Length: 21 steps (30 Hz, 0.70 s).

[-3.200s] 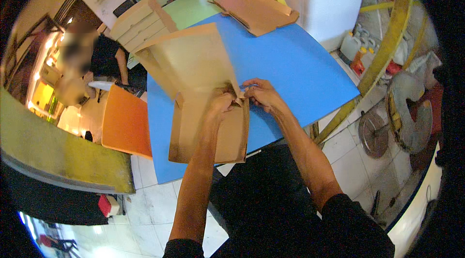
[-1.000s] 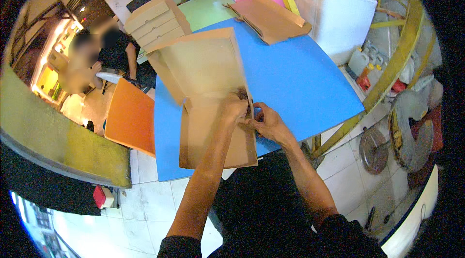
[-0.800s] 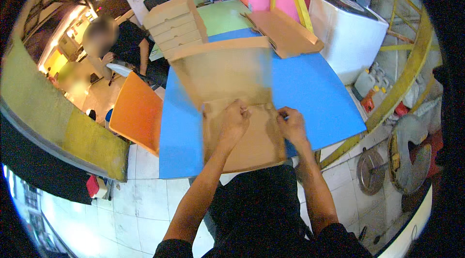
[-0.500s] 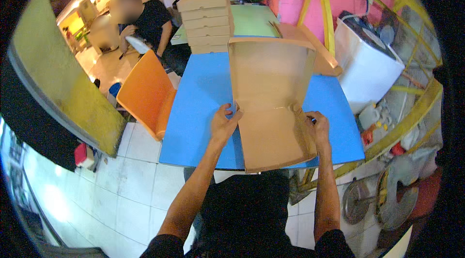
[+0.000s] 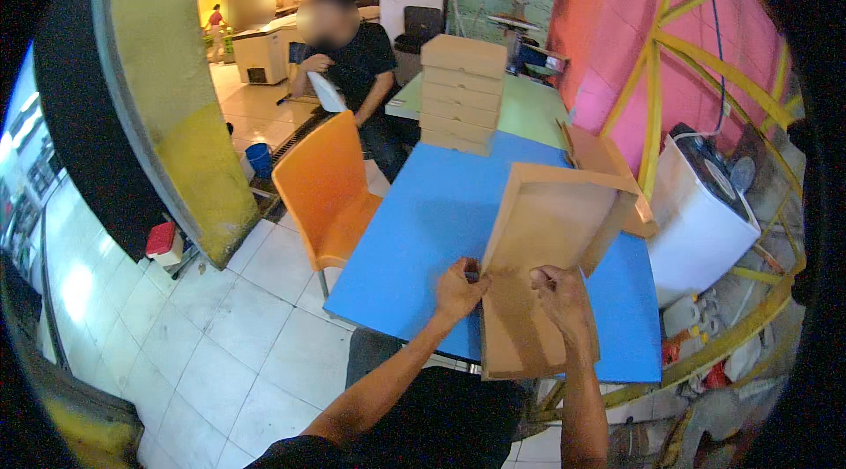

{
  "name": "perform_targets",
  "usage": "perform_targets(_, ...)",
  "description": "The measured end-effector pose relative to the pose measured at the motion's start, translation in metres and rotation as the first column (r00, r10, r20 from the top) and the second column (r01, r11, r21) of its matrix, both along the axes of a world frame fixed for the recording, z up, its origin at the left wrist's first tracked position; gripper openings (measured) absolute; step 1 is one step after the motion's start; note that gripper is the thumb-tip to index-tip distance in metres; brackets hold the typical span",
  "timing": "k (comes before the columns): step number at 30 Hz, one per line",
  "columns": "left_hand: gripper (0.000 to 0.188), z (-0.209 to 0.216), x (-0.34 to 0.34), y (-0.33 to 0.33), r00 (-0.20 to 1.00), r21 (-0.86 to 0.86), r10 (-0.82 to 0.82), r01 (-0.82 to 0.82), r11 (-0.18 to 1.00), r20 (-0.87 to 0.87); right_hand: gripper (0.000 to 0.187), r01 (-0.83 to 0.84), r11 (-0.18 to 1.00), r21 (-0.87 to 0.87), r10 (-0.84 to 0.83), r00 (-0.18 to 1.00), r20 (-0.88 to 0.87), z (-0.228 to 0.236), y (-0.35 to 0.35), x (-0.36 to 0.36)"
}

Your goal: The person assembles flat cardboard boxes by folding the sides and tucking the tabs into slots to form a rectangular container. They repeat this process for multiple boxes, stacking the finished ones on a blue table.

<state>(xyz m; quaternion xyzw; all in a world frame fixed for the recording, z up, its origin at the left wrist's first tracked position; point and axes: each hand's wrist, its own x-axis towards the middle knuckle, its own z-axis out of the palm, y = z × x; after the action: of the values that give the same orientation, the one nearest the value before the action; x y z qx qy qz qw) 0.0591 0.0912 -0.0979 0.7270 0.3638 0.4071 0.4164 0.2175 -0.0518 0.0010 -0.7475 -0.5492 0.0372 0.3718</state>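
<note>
Cardboard box blank (image 5: pixel 546 266), brown and half folded, lies at the near right corner of the blue table (image 5: pixel 423 222) in the head view, its lid panel tilted upright and its lower panel flat, reaching to the table's near edge. The left hand (image 5: pixel 458 288) pinches the blank's left edge at the fold line, fingers curled closed on the board. The right hand (image 5: pixel 564 297) presses on the middle of the flat panel just below the fold, fingers bent against the card; whether it grips a flap or only bears down cannot be told.

Judged from this, the raised lid could spring back or crease off its score line if either hand eases, since the board is thin and held at only two spots. The near edge overhangs the table rim, so the blank could slide toward the person's lap.

Farther back stand a stack of finished boxes (image 5: pixel 463 95), more flat blanks (image 5: pixel 599 161), an orange chair (image 5: pixel 330 192), a white appliance (image 5: pixel 705 214), and a seated person (image 5: pixel 352 64).
</note>
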Motion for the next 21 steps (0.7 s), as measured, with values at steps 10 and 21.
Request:
perform_targets(10,0.052,0.025,-0.012,-0.008,0.977,-0.037,-0.117,0.112,0.993,-0.181,0.015,-0.301,0.882,-0.362,-0.020,0.744,-0.667,-0.029,0.089,-0.010)
perform_targets(21,0.050,-0.006,-0.006,0.002,0.997,-0.059,0.021,-0.025,0.998,-0.078,0.021,-0.113,0.911,-0.396,0.058,0.987,-0.148,0.013,0.073,-0.040)
